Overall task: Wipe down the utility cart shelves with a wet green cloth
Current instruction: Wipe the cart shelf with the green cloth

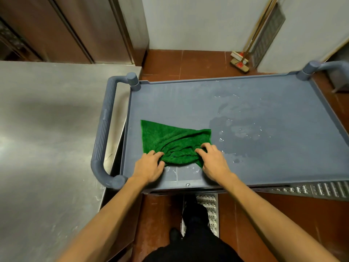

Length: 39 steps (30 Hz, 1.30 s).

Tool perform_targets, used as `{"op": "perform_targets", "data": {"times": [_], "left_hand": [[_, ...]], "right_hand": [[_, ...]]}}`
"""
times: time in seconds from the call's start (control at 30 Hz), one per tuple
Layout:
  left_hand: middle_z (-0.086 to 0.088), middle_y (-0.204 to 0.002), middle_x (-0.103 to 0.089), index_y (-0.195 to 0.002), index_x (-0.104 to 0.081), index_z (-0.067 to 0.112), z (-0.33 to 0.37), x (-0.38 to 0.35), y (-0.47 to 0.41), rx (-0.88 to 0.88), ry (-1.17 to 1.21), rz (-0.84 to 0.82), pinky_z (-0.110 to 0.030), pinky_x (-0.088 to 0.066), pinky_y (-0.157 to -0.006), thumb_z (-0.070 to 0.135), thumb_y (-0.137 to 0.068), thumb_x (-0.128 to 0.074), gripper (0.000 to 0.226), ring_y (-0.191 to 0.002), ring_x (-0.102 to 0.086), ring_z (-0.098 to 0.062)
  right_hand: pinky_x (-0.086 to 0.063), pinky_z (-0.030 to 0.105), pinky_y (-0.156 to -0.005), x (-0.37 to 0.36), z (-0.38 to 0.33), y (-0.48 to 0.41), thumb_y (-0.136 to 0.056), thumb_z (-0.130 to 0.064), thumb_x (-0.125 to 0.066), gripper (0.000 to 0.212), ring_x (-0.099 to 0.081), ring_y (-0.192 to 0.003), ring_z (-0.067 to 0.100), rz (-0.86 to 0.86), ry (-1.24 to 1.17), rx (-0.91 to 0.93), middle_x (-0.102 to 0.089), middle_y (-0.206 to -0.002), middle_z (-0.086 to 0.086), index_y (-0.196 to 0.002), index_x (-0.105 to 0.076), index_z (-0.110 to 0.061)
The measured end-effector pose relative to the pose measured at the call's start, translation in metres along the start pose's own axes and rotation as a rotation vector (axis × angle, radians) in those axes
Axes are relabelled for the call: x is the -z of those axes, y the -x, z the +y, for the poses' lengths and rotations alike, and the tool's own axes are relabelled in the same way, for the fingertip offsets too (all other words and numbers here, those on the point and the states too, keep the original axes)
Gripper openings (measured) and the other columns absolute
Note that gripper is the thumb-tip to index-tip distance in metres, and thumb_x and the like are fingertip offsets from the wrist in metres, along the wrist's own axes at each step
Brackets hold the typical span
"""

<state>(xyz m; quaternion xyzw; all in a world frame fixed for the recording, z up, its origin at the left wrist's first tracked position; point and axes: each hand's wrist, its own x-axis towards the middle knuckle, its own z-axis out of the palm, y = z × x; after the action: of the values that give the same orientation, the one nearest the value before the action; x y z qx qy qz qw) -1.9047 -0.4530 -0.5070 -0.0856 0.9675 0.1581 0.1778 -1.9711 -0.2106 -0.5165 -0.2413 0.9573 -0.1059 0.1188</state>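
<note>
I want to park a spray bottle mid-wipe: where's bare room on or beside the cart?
Bare: the top shelf between the green cloth and its far rim; its right half, though puddles sit there; the steel counter left of the cart handle. Crowded: near-left, where the left hand and right hand bunch the cloth.

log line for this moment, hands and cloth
left hand: grips cloth | right hand: grips cloth | cloth: bunched on shelf, near front edge | water: on shelf, right of cloth
</note>
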Motion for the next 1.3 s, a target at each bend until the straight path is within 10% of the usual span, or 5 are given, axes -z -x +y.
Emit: {"op": "perform_targets", "data": {"times": [0.83,1.17,1.3], "left_hand": [[-0.01,-0.125,-0.049,-0.133,-0.058,0.026,0.007,-0.01,0.085,-0.078,-0.177,0.036,-0.04,-0.04,-0.099,0.045,-0.092,-0.055,0.045,-0.118,-0.043,-0.03],[-0.003,-0.108,-0.07,-0.082,-0.065,0.029,-0.01,0.056,0.076,-0.072,0.264,0.149,-0.036,-0.048,-0.095,0.035,-0.065,-0.089,0.03,-0.108,-0.063,-0.021],[-0.007,-0.093,-0.069,-0.086,-0.059,0.017,0.004,0.086,0.068,-0.113,0.369,0.182,-0.037,-0.051,-0.082,0.023,-0.078,-0.081,0.024,-0.086,-0.063,-0.023]], "right_hand": [[-0.037,0.036,-0.092,0.015,-0.022,0.076,-0.092,-0.006,-0.054,0.044,-0.046,-0.116,0.027,-0.148,0.096,0.022,-0.053,-0.125,0.001,-0.127,-0.063,-0.03],[-0.041,0.017,-0.075,0.071,-0.004,0.085,-0.078,-0.011,-0.079,0.023,-0.055,-0.08,0.004,0.002,-0.399,-0.187,-0.065,-0.084,-0.008,-0.098,-0.078,-0.022],[-0.051,0.03,-0.081,0.102,-0.003,0.079,-0.079,-0.006,-0.075,0.036,-0.057,-0.076,0.013,0.126,-0.466,-0.196,-0.065,-0.083,-0.004,-0.106,-0.072,-0.03]]}}
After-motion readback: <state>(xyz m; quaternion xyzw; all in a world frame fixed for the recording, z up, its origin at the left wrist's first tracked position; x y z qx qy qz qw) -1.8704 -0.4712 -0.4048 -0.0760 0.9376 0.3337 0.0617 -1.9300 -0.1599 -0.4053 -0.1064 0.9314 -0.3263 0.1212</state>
